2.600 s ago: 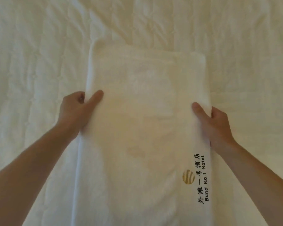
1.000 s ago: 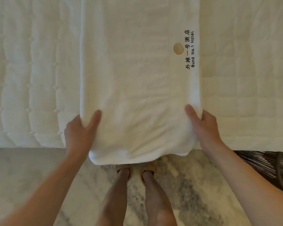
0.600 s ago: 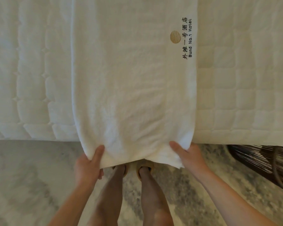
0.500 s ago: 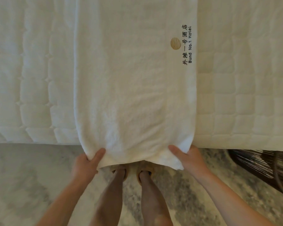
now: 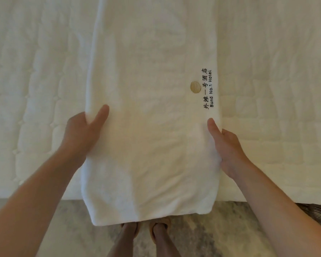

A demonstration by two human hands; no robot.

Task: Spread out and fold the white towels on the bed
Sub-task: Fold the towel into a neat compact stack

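A white towel (image 5: 152,127) lay on the bed (image 5: 35,89), long axis running away from the person, its near end drooping over the bed's near edge. The left hand (image 5: 82,132) pinched its left long edge, the right hand (image 5: 228,147) its right, level with each other.

The towel (image 5: 152,127) runs twelve to six down the bed (image 5: 35,89), its near end overhanging the floor (image 5: 202,229). My left hand (image 5: 80,134) grips its nine o'clock edge, my right hand (image 5: 228,147) its three o'clock edge; my feet (image 5: 130,230) stand at six, seemingly under the overhang.
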